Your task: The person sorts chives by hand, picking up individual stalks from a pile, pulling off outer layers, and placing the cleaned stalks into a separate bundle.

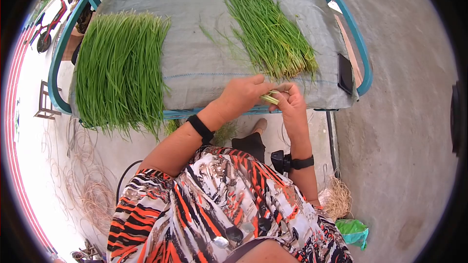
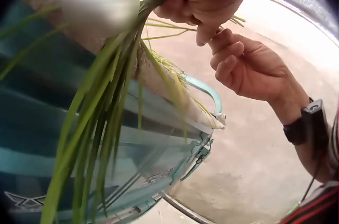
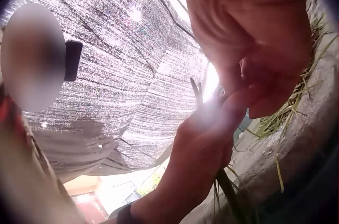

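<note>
Your patterned shirt (image 1: 219,190) fills the foreground as your left hand (image 1: 242,96) grips a small bunch of green stalks (image 2: 122,49) and your right hand (image 1: 294,103) pinches the pale ends above the gray cloth's (image 1: 195,58) near edge. A broad green pile (image 1: 119,68) covers the cloth's left edge; a smaller sheaf (image 1: 273,34) and black phone (image 1: 344,73) lie toward its right edge.

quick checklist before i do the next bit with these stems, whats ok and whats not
1. Left hand holding the stems: ok.
2. Right hand fingering the same stems: ok.
3. Left pile wholly on the cloth: not ok, near ends hang over the edge.
4. Phone apart from the right pile: ok.
5. Stems clean where held: cannot tell, hands cover them.
</note>
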The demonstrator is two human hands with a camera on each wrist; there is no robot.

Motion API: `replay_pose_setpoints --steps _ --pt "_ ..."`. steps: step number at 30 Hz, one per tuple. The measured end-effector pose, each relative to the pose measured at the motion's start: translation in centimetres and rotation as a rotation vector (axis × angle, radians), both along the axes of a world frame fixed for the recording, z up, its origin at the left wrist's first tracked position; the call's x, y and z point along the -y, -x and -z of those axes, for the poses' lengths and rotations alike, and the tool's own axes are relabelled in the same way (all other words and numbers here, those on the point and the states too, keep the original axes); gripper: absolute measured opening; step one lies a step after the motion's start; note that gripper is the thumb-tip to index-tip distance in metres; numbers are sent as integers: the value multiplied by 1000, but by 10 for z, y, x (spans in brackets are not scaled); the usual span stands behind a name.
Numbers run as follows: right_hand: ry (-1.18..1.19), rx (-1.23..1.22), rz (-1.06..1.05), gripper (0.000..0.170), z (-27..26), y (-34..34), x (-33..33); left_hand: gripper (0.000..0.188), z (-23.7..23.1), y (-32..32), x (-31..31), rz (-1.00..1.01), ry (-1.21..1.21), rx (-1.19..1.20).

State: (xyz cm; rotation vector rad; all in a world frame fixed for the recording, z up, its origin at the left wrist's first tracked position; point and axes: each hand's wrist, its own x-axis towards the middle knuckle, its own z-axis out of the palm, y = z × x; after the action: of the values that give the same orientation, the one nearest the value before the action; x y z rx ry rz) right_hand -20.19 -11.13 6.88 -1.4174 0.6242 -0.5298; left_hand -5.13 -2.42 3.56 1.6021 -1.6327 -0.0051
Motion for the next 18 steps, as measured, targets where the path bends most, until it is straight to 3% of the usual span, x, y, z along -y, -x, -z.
replay_pose_setpoints --steps 4,7,9,12,16,18 --pt "4 -5 -10 13 2 3 -2 33 0 -6 -3 10 -28 90" --pt "13 24 63 12 -3 14 7 27 4 -16 -5 -109 -21 64" --pt "33 74 178 12 -7 20 16 19 -3 -30 -6 -151 80 -73" --pt "124 17 170 17 -10 14 14 11 -23 -37 -9 -216 171 -223" --pt "588 22 123 32 -13 -16 6 18 -37 -46 -7 -154 299 -464" --pt "821 16 72 39 -30 -30 1 23 -56 -38 -14 -118 172 -748"
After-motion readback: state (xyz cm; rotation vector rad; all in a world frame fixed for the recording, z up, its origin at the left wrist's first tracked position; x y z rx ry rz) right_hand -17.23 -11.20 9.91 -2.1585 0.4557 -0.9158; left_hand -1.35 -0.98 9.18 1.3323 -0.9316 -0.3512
